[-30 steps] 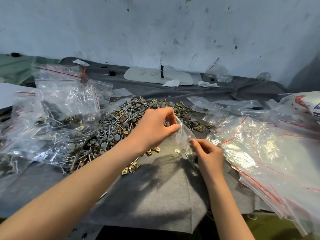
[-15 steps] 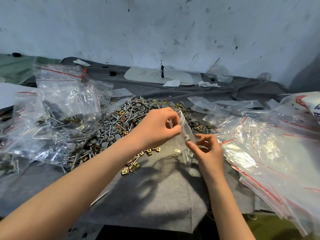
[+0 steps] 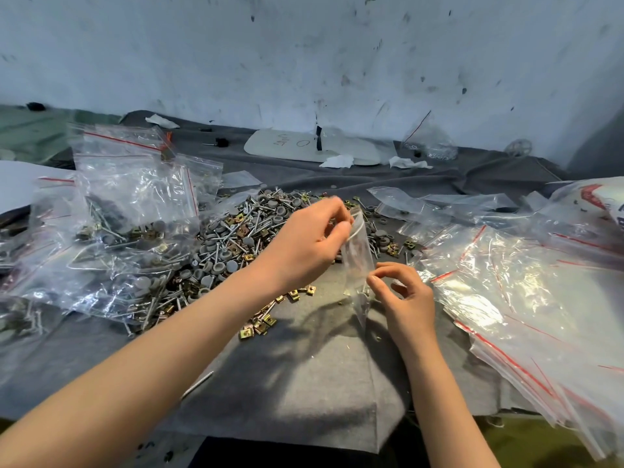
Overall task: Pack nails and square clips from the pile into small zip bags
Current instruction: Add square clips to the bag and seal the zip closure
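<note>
A small clear zip bag (image 3: 358, 261) hangs upright above the grey cloth (image 3: 304, 376) in the middle. My left hand (image 3: 310, 244) pinches its top edge. My right hand (image 3: 405, 298) pinches the bag's lower right side between thumb and forefinger. Behind the hands lies the pile of nails with grey caps and brass square clips (image 3: 236, 241). A few loose square clips (image 3: 260, 327) lie on the cloth under my left forearm.
Filled zip bags (image 3: 111, 238) are heaped at the left. A stack of empty zip bags with red strips (image 3: 526, 298) spreads at the right. A white board (image 3: 310, 146) and paper scraps lie by the back wall. One loose nail (image 3: 197, 386) lies near the front.
My left hand has lifted the bag's top slightly up and to the right. My right hand has slid down to pinch the bag lower on its side.
</note>
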Available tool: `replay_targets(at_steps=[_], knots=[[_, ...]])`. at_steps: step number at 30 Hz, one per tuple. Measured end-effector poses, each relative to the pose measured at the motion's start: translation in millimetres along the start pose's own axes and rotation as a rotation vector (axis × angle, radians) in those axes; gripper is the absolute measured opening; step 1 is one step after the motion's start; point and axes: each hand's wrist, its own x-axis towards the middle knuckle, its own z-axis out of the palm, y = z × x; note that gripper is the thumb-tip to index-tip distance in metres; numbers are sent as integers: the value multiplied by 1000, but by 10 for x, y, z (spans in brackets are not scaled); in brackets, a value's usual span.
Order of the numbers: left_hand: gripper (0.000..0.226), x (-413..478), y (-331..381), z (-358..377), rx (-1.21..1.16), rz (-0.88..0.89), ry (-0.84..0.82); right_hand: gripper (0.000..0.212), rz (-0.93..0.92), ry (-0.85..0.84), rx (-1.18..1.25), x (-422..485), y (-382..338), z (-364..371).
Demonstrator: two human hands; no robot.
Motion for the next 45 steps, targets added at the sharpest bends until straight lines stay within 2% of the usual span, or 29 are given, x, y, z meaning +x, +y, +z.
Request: replay_targets(at_steps=[3, 5, 6, 9, 11, 13, 16, 18, 22, 25, 33, 40, 42, 45], knots=[[6, -9, -112, -124, -54, -62, 175, 26, 1, 14, 25, 5, 18, 9], [4, -11, -307, -243, 93, -154, 199, 26, -5, 20, 27, 6, 22, 14], [5, -30, -422, -289, 205, -199, 128, 26, -10, 20, 23, 8, 24, 15], [15, -164, -665, -315, 423, -255, -259, 26, -2, 17, 26, 10, 34, 22], [21, -238, -733, -280, 556, -231, -399, 25, -4, 21, 27, 12, 38, 22], [23, -249, -765, -272, 582, -225, -329, 24, 4, 25, 31, 20, 53, 23], [23, -226, -765, -333, 565, -229, -88, 21, 19, 25, 36, 25, 73, 16], [19, -237, -778, -416, 584, -234, -23, 21, 19, 24, 37, 25, 73, 17], [11, -336, -809, -556, 599, -300, -162, 22, 21, 9, 18, 27, 62, 23], [22, -408, -823, -568, 622, -323, -261, 23, 59, -25, 29, 15, 47, 25], [31, -450, -920, -581, 552, -275, -245, 20, 86, -37, 36, 4, -2, 7], [27, -476, -962, -697, 471, -165, -267, 16, 92, -58, 30, 0, -20, 7], [28, -418, -909, -668, 388, -158, -220, 16, 97, -59, 35, -5, -31, 7], [24, -238, -680, -591, 142, -146, 0, 15, 104, -73, 24, -10, -37, 6]])
